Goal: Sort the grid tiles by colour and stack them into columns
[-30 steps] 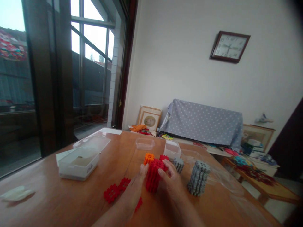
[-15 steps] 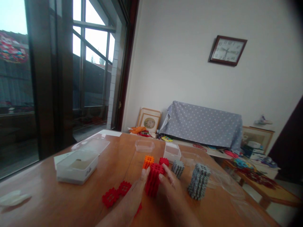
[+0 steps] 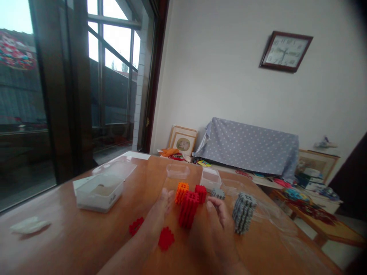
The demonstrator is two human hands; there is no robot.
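Observation:
A red stack of square lattice blocks (image 3: 187, 208) stands upright on the wooden table (image 3: 71, 236), between my two hands. My left hand (image 3: 160, 212) lies flat with its fingers stretched toward an orange block stack (image 3: 181, 192), just left of the red stack, holding nothing. My right hand (image 3: 219, 219) hovers just right of the red stack with loosely bent fingers, a small gap between them and nothing in them. A small red stack (image 3: 201, 193) stands behind. Loose red pieces lie by my left forearm (image 3: 165, 238), one partly hidden (image 3: 135, 226).
A tall grey block stack (image 3: 243, 212) stands right of my right hand, with a small grey one (image 3: 218, 193) behind. Clear plastic boxes sit at the left (image 3: 99, 196) and far side (image 3: 210, 178). A clear bag (image 3: 275, 217) lies at the right. A low cluttered table stands beyond.
Both hands have let go of the red stack, which they were clasping; the left slid forward beside it and the right drew back. The view shifted slightly.

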